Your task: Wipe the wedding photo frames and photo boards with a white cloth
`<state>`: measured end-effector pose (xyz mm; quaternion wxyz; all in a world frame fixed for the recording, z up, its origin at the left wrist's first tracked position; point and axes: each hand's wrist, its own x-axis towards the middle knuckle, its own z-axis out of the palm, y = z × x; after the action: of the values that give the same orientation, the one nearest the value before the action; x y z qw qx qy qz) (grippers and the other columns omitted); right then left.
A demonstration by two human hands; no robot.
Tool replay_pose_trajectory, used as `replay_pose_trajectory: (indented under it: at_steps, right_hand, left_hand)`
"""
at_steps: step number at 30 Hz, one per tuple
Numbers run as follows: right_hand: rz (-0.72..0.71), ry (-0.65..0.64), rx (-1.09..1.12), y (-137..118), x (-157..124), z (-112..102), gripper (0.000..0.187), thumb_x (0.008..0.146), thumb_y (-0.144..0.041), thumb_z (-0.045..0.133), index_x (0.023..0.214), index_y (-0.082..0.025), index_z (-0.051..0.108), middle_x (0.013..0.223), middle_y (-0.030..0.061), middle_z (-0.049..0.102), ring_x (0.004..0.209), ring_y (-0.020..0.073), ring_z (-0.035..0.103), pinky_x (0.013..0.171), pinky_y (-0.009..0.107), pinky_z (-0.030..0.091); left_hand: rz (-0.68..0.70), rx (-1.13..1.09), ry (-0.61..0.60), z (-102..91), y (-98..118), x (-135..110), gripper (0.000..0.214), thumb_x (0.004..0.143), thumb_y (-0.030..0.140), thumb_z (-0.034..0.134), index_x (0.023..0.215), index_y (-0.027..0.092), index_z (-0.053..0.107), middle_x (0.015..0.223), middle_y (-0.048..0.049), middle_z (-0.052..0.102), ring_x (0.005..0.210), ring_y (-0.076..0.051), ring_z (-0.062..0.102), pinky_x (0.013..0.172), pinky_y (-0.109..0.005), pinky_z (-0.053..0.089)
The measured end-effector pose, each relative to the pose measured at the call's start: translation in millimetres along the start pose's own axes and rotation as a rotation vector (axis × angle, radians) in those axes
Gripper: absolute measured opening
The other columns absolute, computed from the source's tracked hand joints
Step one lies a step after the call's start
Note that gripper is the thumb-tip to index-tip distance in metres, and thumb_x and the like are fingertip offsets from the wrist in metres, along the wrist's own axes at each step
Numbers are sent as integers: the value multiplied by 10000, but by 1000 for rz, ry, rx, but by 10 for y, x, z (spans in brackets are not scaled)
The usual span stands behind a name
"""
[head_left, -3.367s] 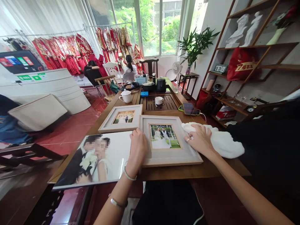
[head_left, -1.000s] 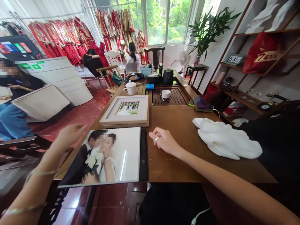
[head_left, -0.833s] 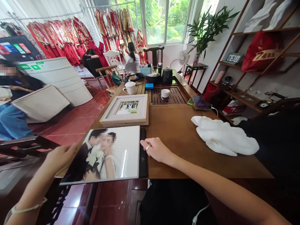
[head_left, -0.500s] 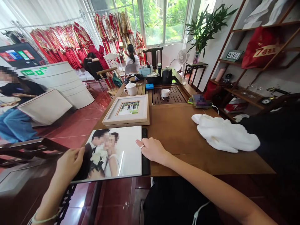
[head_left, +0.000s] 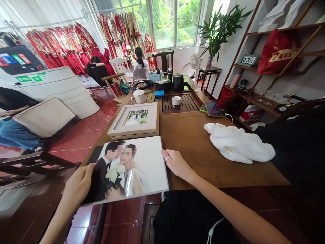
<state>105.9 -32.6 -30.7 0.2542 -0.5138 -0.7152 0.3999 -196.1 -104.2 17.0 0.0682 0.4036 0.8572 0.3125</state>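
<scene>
Glossy black and white, that big photo print (head_left: 142,162) sits at the near-left corner of the wooden table (head_left: 198,135), its front edge hanging out past the tabletop. Left hand (head_left: 78,184) has it by the left edge, the fingers closed on the board in a firm hold. Right hand (head_left: 176,163) is at the opposite edge, its fingers (head_left: 169,156) bent and bunched, tips pressed against the side of the print. Whether the thumb hooks underneath, I can't tell from here. A ring shows on one finger. Just behind the print, two picture frames (head_left: 134,120) lie stacked flat. Off to the right, well clear of both hands, a white cloth (head_left: 238,142) lies crumpled on the wood, with a phone (head_left: 213,109) beyond it.
</scene>
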Motion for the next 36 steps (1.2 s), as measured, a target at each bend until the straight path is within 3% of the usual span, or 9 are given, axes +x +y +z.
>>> replay_pose_trajectory:
  at_steps: [4,7,11,17,21,24,28,32,36]
  right_hand:
    - [29,63,160,265,-280,-268,449,999,-465,292,616,-238,349,566,-24,454,560,149,432,570,291,281]
    - [81,113,152,461,-459,-492,472,983,-535,292,614,-243,333,558,-33,415,555,153,406,569,299,278]
    - [113,190,84,682,-543,-739,464,966,-556,300,621,-245,302,575,-39,395,564,152,398,574,303,287]
    - [70,168,75,847,-527,-943,462,966,-550,296,628,-243,363,548,-36,415,539,150,414,545,296,330]
    - [-69,535,-169,855,-589,-1175,391,961,-493,376,720,-218,515,607,-2,517,587,168,488,602,309,400]
    - [-152,834,-561,980,-607,-1499,372,895,-529,494,959,-191,635,991,121,648,965,288,574,851,425,449]
    - [112,662,-819,1344,-548,-1938,754,749,-704,608,1359,-265,543,1468,188,440,1322,472,375,975,666,343]
    - [155,399,-685,1608,-506,-2095,871,743,-652,637,1487,-273,391,1436,182,511,1238,433,511,936,591,432]
    - [123,553,-570,1578,-618,-1990,671,753,-473,675,1358,-220,535,1202,179,673,1040,394,637,855,485,483]
  left_hand:
    - [-145,-405,-184,151,72,-360,229,772,430,590,774,238,715,863,10,777,1019,-260,656,928,-351,482]
    - [-217,-673,-374,331,205,-577,510,646,545,738,1015,193,726,949,-42,775,972,-269,685,827,-336,535]
    - [-159,-859,-423,581,461,-750,628,584,559,804,1082,184,724,1006,-72,768,965,-265,709,821,-316,562]
    - [-289,-955,-452,777,666,-855,606,604,485,813,1115,182,689,878,-53,782,878,-268,742,733,-332,602]
    - [-325,-960,-455,846,725,-874,484,706,363,753,1146,175,676,870,-53,784,888,-251,746,739,-319,602]
    - [-326,-978,-447,908,826,-905,487,732,342,725,1179,157,662,878,-62,783,898,-244,745,765,-325,600]
    - [-299,-1043,-472,1024,1008,-957,614,685,396,749,1221,119,634,915,-86,781,929,-257,736,811,-358,592]
    - [-186,-1038,-531,1155,1167,-1000,668,666,465,753,1217,106,638,1005,-115,770,978,-278,719,855,-390,575]
    - [-35,-989,-571,1271,1266,-1058,537,739,439,690,1171,120,669,1134,-122,738,1112,-276,664,986,-402,507]
